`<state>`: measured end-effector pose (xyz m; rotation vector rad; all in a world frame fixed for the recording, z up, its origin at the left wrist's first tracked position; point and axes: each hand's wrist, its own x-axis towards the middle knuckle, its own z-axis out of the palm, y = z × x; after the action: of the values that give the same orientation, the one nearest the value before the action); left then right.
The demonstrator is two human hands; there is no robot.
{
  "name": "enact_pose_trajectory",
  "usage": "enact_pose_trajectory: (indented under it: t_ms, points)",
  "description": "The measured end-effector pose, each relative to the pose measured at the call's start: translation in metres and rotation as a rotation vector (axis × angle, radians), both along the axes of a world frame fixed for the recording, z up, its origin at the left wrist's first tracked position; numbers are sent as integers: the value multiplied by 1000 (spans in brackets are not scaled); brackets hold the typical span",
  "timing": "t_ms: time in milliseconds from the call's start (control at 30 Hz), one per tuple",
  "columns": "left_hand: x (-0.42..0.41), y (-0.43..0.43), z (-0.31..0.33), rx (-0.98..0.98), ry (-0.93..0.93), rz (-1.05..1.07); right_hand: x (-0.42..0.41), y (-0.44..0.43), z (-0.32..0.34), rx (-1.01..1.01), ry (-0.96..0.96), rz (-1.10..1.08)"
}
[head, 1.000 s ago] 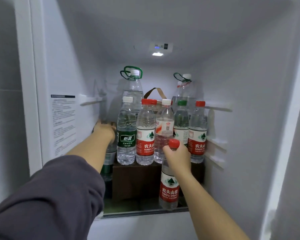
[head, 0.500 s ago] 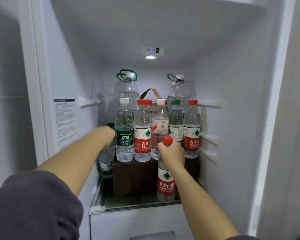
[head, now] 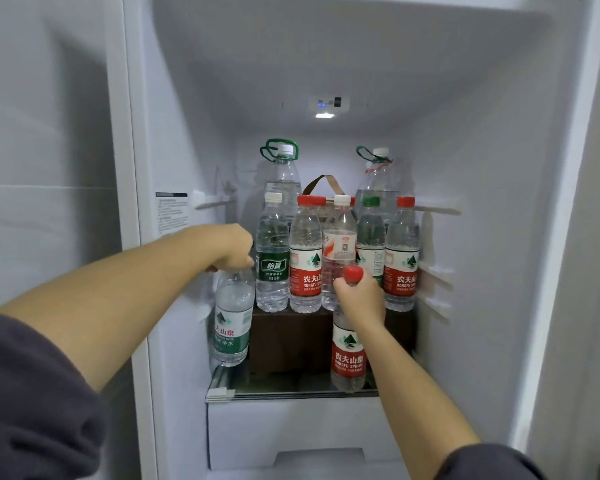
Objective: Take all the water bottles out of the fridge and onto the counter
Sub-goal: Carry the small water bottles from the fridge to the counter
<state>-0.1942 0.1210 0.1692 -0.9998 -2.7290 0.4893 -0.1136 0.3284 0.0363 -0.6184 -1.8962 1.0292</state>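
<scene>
Head view looks into the open fridge [head: 482, 237], and the clearest change is left of centre. The left grip [head: 234, 252], closed round the neck of the green-labelled bottle [head: 232, 327], has drawn it up and forward out of the gap beside the brown box [head: 291, 337]. A second ago the forearm hid most of that bottle. Now its whole label shows, and its base seems to hang just above the glass shelf [head: 291, 393].

At lower centre the right grip [head: 361, 301] is wrapped round the neck of the red-labelled bottle [head: 349, 356], just under its red cap [head: 353, 274]. That bottle sits about where it did by the shelf's front edge, and I cannot tell whether it has left the glass.

A row of five bottles [head: 305, 258] stands on the box, with two large handled bottles [head: 283, 174] behind, all untouched.

Each hand has one bottle secured, and I judge that the withdrawal has begun on the left. No counter shows in the frame, and most of the bottles are still inside.
</scene>
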Motion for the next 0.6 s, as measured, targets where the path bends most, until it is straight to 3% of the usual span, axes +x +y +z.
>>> enact_pose_trajectory:
  t_ms: [300, 600]
  points:
    - [26, 28, -10, 118, -163, -30, 3, -1, 1, -30, 4, 18]
    - [22, 61, -32, 274, -194, -51, -3, 7, -3, -12, 12, 1]
